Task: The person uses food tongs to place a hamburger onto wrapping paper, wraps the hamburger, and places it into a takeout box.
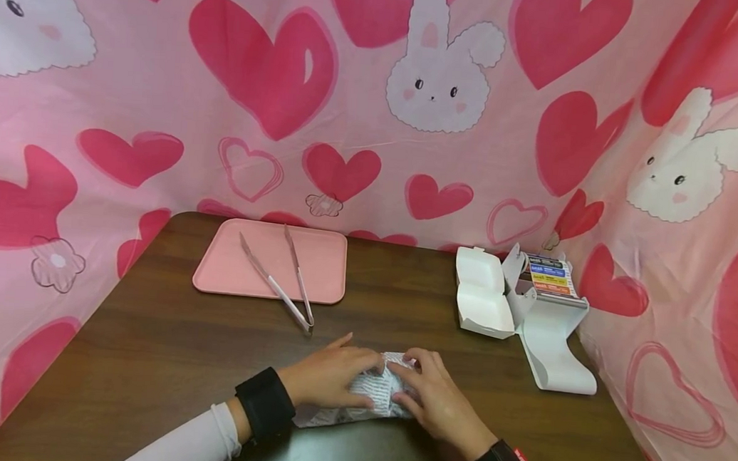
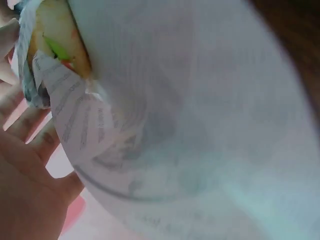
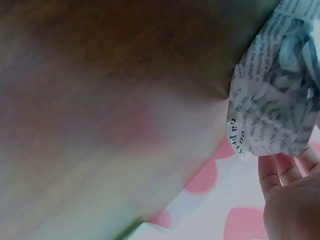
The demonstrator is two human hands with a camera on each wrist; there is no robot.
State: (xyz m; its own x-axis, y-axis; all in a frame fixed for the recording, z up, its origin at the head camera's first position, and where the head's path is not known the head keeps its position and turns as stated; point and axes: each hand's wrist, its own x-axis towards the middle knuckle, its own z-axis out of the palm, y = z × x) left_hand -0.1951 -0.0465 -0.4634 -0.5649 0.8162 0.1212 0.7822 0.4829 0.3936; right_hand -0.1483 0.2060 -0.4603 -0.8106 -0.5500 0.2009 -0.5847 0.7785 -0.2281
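A food bundle in newsprint-patterned paper (image 1: 376,389) lies near the front of the table between both hands. My left hand (image 1: 331,376) grips its left side, the thumb lower than the fingers. From the right, my right hand (image 1: 437,401) holds the bundle, with fingers at the far side and thumb at the near side. In the left wrist view, pale browned sandwich bread (image 2: 59,30) with green and red bits shows at the paper's opening, and a broad loose sheet (image 2: 190,100) spreads beside it. Crumpled paper (image 3: 270,107) covers the end seen in the right wrist view.
Metal tongs (image 1: 275,286) lie spread, partly on a pink tray (image 1: 221,266) at the back left. At the back right stand an open white carton (image 1: 484,299) and a white holder with colourful boxes (image 1: 549,275). A white paper strip (image 1: 555,361) curls down from it.
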